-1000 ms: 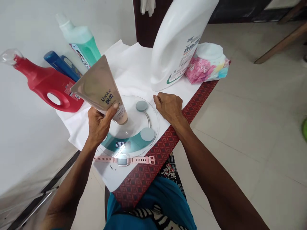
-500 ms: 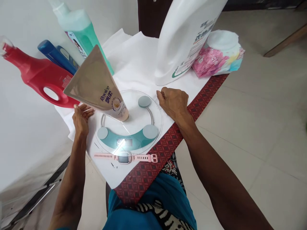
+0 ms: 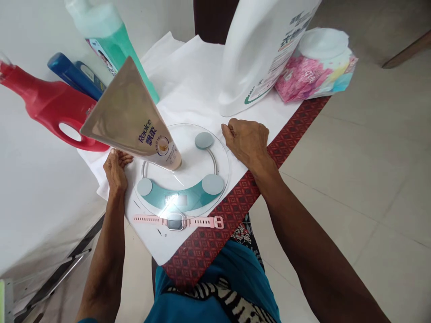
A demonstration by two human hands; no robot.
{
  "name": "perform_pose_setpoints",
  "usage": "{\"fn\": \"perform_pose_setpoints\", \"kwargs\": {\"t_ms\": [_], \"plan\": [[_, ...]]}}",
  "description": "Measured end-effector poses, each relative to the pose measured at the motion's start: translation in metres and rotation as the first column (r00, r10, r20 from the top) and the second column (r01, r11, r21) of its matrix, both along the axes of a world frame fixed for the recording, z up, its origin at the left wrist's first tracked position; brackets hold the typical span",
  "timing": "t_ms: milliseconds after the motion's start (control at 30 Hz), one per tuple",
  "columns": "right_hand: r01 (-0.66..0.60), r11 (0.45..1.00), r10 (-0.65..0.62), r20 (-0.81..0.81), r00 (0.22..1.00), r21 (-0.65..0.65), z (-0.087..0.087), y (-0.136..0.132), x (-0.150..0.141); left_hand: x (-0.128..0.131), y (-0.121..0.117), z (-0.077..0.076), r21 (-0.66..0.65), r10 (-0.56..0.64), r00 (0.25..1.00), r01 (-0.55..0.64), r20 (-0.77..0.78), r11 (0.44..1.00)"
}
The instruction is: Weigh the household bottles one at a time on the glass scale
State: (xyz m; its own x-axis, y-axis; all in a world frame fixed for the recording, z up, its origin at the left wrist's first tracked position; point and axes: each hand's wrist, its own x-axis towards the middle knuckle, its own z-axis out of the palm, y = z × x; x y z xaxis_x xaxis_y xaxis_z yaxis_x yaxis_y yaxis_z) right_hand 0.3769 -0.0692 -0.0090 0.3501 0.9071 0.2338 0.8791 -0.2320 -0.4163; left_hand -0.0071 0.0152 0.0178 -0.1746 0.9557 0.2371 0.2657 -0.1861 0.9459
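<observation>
"While the tan tube is standing on its narrow end, where exactly is it resting?"

"On the glass scale, near the middle, wide end up. The lens is bending things, so I'm not judging its tilt."

"Is anything gripping it?"

"Nothing visible. Left hand is lying half-open just beside the scale's left edge, fingers loose, tube apparently free. Right hand is resting in a loose fist on the other side, near the glass; I'm seeing nothing in it. Contact with the rim, I'm not able to tell."

"And what is the step asking for?"

"My judgement: stillness. That small base is carrying a tall, wide top, so any jog of the worktop is risking a topple. Best keeping both hands clear of the glass and letting the tube settle alone. Glare is washing out the display; I'm making out no figures."

"Farther out?"

"Pink watch is lying along the near edge. Red bottle and green bottle are standing leftward, white jug and wipes pack beyond the right fist."
</observation>
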Motion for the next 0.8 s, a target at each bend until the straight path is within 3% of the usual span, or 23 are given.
{"fn": "perform_pose_setpoints", "kwargs": {"t_ms": [100,200,300,400,500,600,700,800], "plan": [[-0.004,1.0,0.004,0.035,0.999,0.0,0.007,0.0,-0.002,0.008,-0.015,0.019,0.077,-0.022,1.0,0.022,0.003,0.997],[-0.008,0.997,0.013,0.056,0.998,-0.076,0.021,-0.001,-0.006,0.024,-0.036,0.048,0.233,-0.183,0.983,0.185,-0.033,0.955],[-0.019,0.988,0.027,0.047,0.999,-0.151,0.036,-0.004,-0.009,0.047,-0.055,0.071,0.149,-0.303,0.912,0.352,-0.278,0.924],[-0.034,0.98,0.04,0.028,0.999,-0.196,0.045,-0.007,-0.01,0.071,-0.065,0.079,0.061,-0.249,0.854,0.309,-0.457,0.949],[-0.066,0.975,0.068,0.0,0.998,-0.212,0.049,-0.009,-0.008,0.087,-0.066,0.08,0.085,-0.186,0.869,0.251,-0.458,0.964],[-0.102,0.971,0.098,-0.028,0.995,-0.218,0.048,-0.009,-0.005,0.103,-0.05,0.087,0.108,-0.125,0.914,0.179,-0.386,0.978],[-0.12,0.971,0.114,-0.042,0.993,-0.205,0.045,-0.008,-0.004,0.138,-0.01,0.1,0.22,-0.102,0.961,0.16,-0.255,0.962],[-0.132,0.973,0.124,-0.054,0.991,-0.191,0.044,-0.007,-0.004,0.195,0.048,0.106,0.23,-0.271,0.952,0.299,-0.144,0.926]]}}
